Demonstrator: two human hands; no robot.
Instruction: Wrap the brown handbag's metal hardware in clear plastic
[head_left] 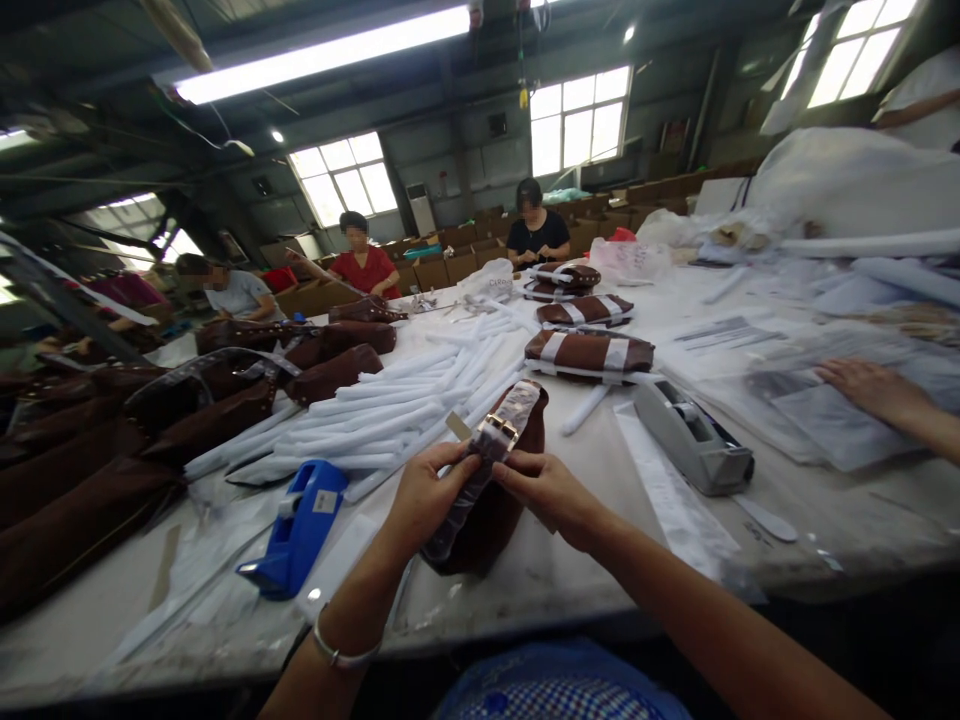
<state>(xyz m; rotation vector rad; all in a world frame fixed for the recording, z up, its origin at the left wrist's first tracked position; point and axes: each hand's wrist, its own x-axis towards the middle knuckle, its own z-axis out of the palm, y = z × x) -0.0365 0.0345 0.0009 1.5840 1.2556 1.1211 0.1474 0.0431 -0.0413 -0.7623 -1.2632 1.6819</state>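
Note:
A brown leather bag (491, 535) stands at the table's front edge between my hands. Along its top runs a strap (521, 403) covered in clear plastic film, with a gold-coloured buckle (501, 428) on it. My left hand (424, 490) pinches the strap just below the buckle, thumb and fingers pressed together. From the other side my right hand (555, 492) closes its thumb and forefinger on the strap by the buckle. A small tan tag (458, 425) sticks out beyond my left fingers. My fingertips partly hide the strap.
A blue tape dispenser (304, 525) is at left, a grey one (690, 440) at right. White rolls (390, 410) lie behind, with brown bags (589, 352) beyond and at left. Another person's hand (874, 390) rests on plastic sleeves (814, 425). Several people sit across the table.

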